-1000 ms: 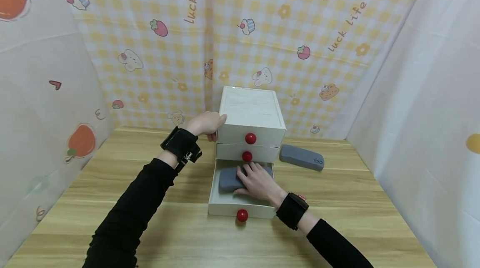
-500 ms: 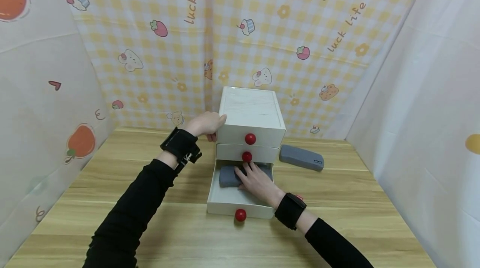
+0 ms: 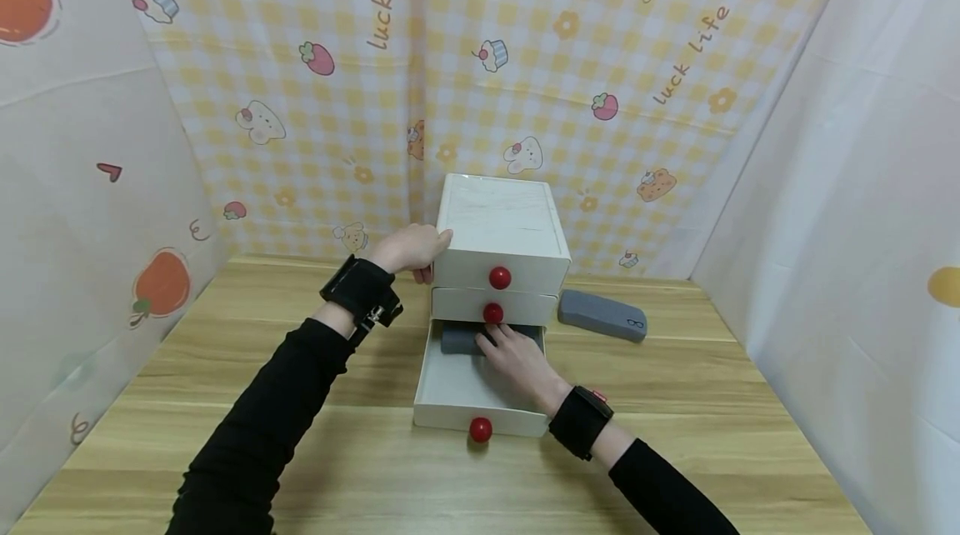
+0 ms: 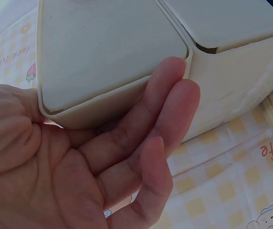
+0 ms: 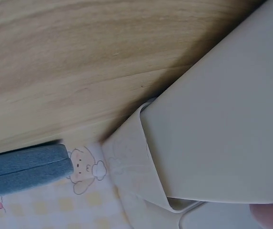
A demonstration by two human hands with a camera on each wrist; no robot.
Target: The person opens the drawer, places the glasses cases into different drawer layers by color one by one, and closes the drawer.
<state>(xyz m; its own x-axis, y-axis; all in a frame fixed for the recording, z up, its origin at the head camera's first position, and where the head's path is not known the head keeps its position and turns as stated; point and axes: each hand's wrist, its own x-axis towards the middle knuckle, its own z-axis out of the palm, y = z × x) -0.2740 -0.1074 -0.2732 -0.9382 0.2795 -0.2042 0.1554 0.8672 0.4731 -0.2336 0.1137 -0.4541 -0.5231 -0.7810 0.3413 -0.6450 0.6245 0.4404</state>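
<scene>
In the head view a cream drawer cabinet [image 3: 501, 214] with red ball knobs stands against the patterned backdrop. My left hand [image 3: 411, 249] grips its upper left edge, thumb at the top; the left wrist view has the fingers bent along the side wall. The bottom drawer [image 3: 450, 389] is pulled out. At its back lies a grey glasses case [image 3: 458, 338], partly under the cabinet front. My right hand [image 3: 520, 362] reaches over the drawer, its extended fingers touching that case. Only a fingertip [image 5: 269, 215] of this hand shows in the right wrist view.
A second grey glasses case [image 3: 602, 315] lies on the wooden table [image 3: 675, 427], right of the cabinet. The middle drawer [image 3: 457, 303] stands slightly apart from the top one [image 3: 461, 270]. White cloth [image 3: 847, 210] hangs at both sides.
The glasses case in the bottom drawer has slid backward under the cabinet front, with my right hand's fingers on it. My left hand has stayed at the cabinet's edge.
</scene>
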